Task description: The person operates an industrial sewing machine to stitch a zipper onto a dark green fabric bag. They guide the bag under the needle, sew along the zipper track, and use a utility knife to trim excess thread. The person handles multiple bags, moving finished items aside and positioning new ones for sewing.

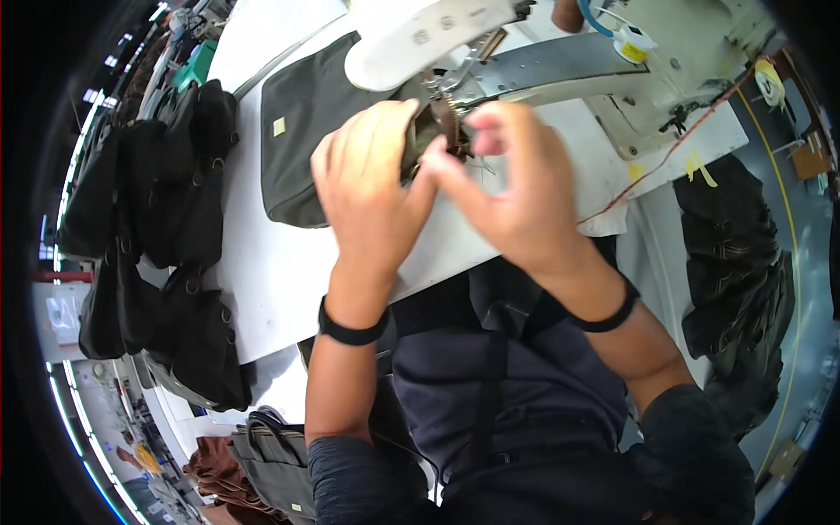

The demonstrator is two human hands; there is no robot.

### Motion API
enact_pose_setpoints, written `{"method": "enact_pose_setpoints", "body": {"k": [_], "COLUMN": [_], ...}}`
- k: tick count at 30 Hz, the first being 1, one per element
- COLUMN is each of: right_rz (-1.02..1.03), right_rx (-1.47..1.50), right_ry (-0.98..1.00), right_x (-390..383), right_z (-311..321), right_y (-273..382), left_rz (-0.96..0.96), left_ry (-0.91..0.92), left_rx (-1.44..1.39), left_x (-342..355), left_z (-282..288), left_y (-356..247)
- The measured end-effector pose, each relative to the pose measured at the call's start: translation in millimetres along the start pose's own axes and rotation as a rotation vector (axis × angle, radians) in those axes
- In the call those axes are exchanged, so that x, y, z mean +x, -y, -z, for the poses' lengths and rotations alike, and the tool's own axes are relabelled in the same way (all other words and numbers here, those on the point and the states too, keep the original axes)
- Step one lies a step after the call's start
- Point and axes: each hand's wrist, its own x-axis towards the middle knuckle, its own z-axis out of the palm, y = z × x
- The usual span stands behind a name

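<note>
My left hand (372, 179) grips the edge of a dark olive fabric bag (297, 166) with a small pale patch, lying on the white sewing table (249, 280). Its thumb is at the opening beside a brown zipper-like strip (444, 118) under the white industrial sewing machine (411, 44). My right hand (512, 179), slightly blurred, is just right of that strip, fingers bent and apart, thumb tip close to my left thumb; I see nothing held in it. The metal presser area is partly hidden by the fingers and fabric.
Black bags (175, 184) are heaped along the table's left edge. An olive handbag (271, 464) and brown items (214, 468) sit at lower left. Dark fabric pieces (726, 280) hang at right. A red cord (665, 157) crosses the machine's bed; a green bin (197, 66) stands behind.
</note>
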Motion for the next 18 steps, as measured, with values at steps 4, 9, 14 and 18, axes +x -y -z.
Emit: {"method": "enact_pose_setpoints", "body": {"k": [4,9,14,18], "right_rz": [0.135,0.111,0.096,0.050], "right_rx": [-0.123,-0.132,-0.195,-0.178], "right_ry": [-0.129,-0.192,-0.253,-0.278], "right_x": [-8.0,-11.1,-17.6,-23.8], "right_z": [-35.0,-42.5,-35.0,-48.1], "right_y": [-8.6,-9.6,-23.9,-21.0], "left_rz": [-0.033,0.010,-0.121,-0.031], "left_ry": [0.229,0.416,0.394,0.326], "left_rx": [0.127,0.247,0.187,0.084], "left_x": [-16.3,-29.7,-27.2,-51.9], "left_z": [43.2,70.4,70.3,75.5], "left_y": [20.2,50.4,71.3,87.5]}}
